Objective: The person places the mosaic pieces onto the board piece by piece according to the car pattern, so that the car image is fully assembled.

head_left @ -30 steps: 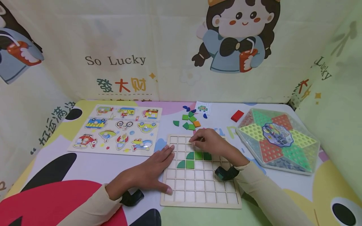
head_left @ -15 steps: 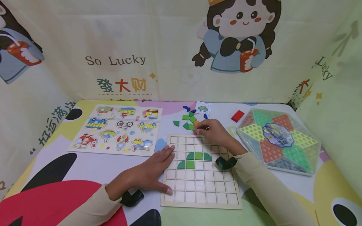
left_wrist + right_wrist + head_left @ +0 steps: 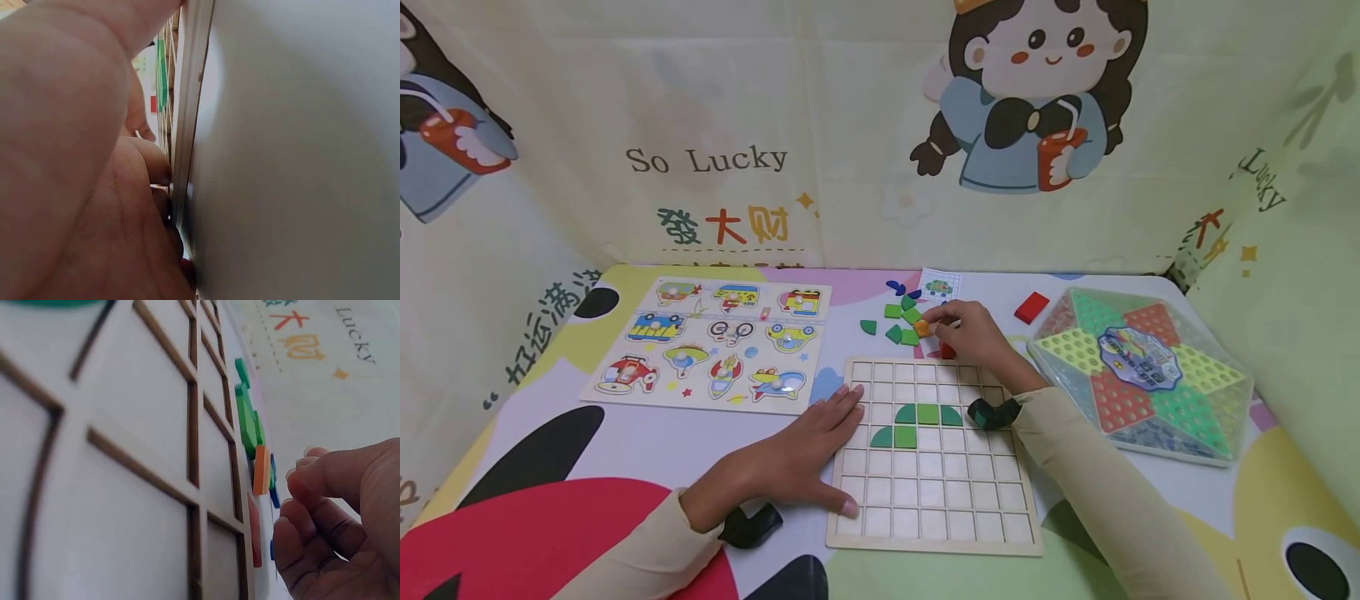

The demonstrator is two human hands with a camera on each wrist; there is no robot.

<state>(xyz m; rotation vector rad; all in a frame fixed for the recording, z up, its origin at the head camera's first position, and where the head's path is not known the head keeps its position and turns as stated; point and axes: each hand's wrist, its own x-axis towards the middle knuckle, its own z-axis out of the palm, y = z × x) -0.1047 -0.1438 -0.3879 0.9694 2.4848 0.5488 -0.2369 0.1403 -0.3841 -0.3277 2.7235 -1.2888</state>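
A wooden grid board [image 3: 917,504] lies in front of me, with several green tiles [image 3: 905,437] set in its upper cells. My left hand [image 3: 801,454] rests flat at the board's left edge, fingers spread and thumb on the lower left frame. Beyond the top edge, my right hand [image 3: 973,337] reaches to an orange tile [image 3: 921,328], fingers loosely bent. In the right wrist view a small gap shows between its fingertips and the orange tile [image 3: 262,470], and nothing between them. A red piece [image 3: 948,350] shows below that hand, partly covered.
Loose green tiles [image 3: 892,311] and dark blue pieces [image 3: 895,287] lie behind the board, near a small pattern card [image 3: 940,285]. A red block [image 3: 1032,307] and a hexagonal clear box [image 3: 1138,375] stand right. A vehicle puzzle board [image 3: 707,346] lies left.
My right hand has moved away from me, from over the board's top rows to the loose tiles. A red piece now shows beneath it. The left hand has stayed put.
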